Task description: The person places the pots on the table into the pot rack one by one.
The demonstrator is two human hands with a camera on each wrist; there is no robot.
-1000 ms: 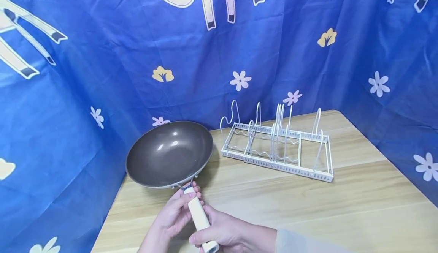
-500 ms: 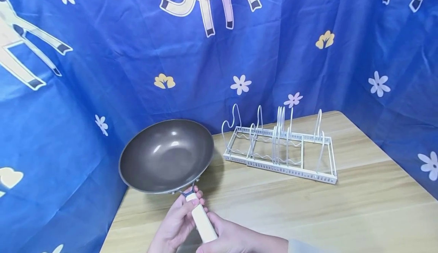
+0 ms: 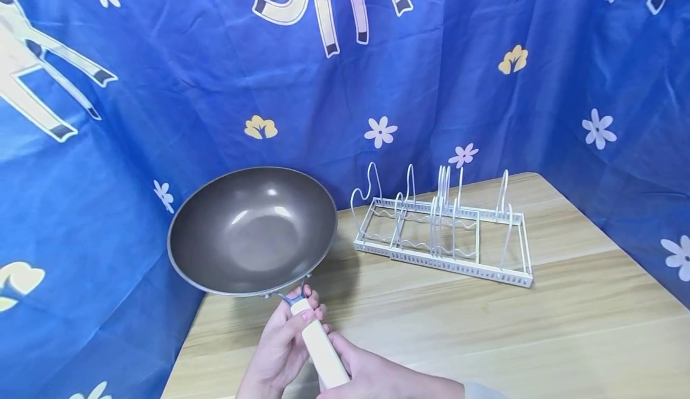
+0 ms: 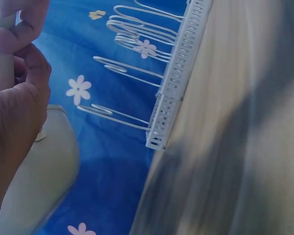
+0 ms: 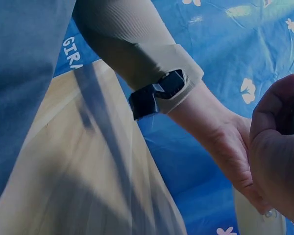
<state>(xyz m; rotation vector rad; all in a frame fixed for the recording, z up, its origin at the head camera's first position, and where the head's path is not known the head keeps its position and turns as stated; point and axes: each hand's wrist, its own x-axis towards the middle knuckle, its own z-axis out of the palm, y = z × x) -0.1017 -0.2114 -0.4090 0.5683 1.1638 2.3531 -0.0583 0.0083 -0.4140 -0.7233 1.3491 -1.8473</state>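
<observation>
A deep frying pan [image 3: 259,240] with a dark inside is held up over the left part of the table, its bowl tilted so the inside faces me. Below its rim, my left hand [image 3: 280,345] grips the cream handle [image 3: 325,354] near the bowl, thumb on top. Farther down, my right hand [image 3: 372,375] grips the handle's end, partly cut off by the frame's bottom. The pan's pale outside [image 4: 51,166] shows beneath the left hand in the left wrist view. In the right wrist view both hands meet at the right edge, where the handle is mostly hidden.
To the right of the pan stands a white wire pan rack [image 3: 458,267] with upright loops, on the wooden table [image 3: 485,339]. Blue printed cloth [image 3: 323,99] hangs behind and along both sides. A black device [image 5: 171,83] is strapped over the left sleeve.
The pan has risen and tipped further toward me, its bowl shifting left and looking larger. Both hands keep their grip on the handle. The rack stays on the table.
</observation>
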